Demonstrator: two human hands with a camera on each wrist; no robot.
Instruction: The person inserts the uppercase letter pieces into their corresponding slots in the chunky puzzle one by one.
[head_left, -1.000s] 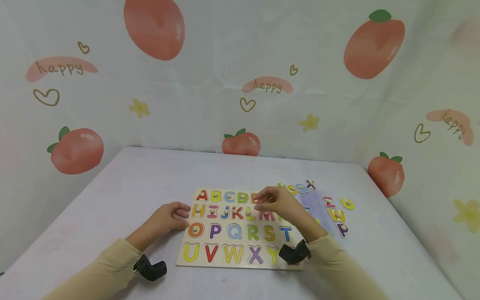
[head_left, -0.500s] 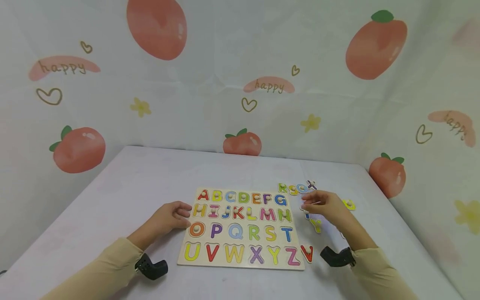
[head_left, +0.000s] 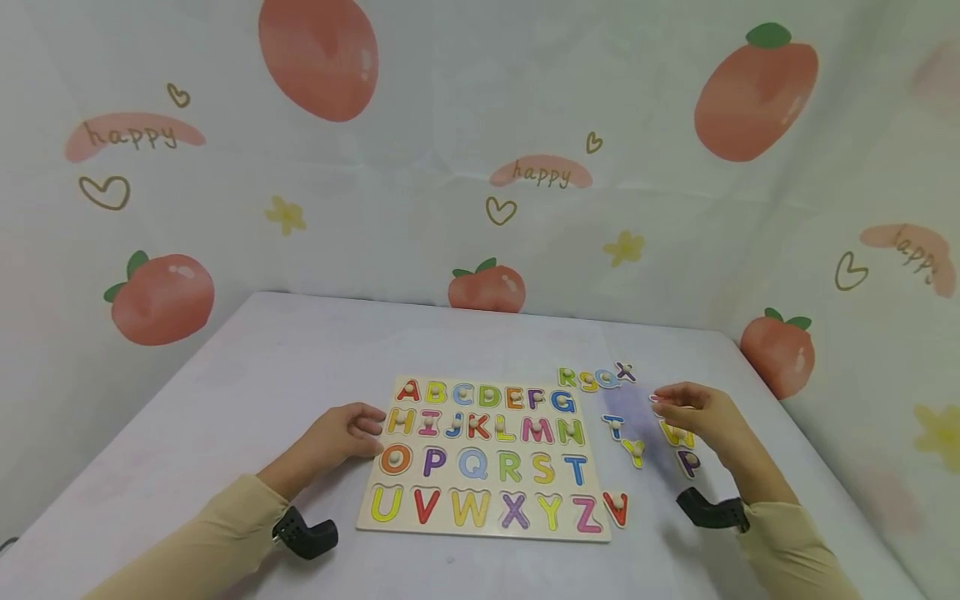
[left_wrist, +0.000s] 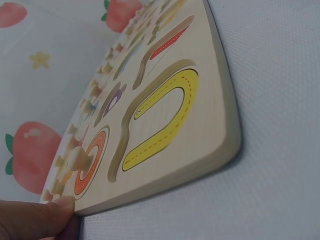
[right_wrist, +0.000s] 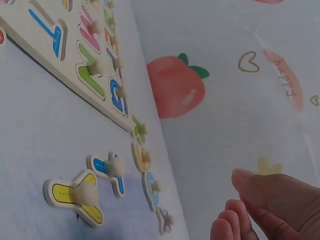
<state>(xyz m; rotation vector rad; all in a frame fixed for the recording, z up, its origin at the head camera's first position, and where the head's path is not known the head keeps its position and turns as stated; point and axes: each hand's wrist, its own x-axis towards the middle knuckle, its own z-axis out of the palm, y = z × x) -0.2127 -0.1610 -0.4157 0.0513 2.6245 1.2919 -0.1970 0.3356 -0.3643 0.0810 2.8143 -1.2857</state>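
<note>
In the head view, my left hand rests at the left edge of a wooden alphabet puzzle board. Its thumb touches the edge near the orange O piece in the left wrist view. Knobbed letters A to O fill the upper slots; P to Z slots hold no pieces. My right hand hovers over loose letters on the right, thumb and fingertips near a mostly hidden pink Z piece. Nothing shows between its fingers in the right wrist view. It partly covers the yellow W piece.
Loose R, S, Q and X pieces lie beyond the board's far right corner. T, Y and P lie right of it, and a red V near its lower corner.
My right hand has moved right, from over the board past the T piece to the pink Z piece, uncovering the board's right side. The left hand stays at the board's left edge.
</note>
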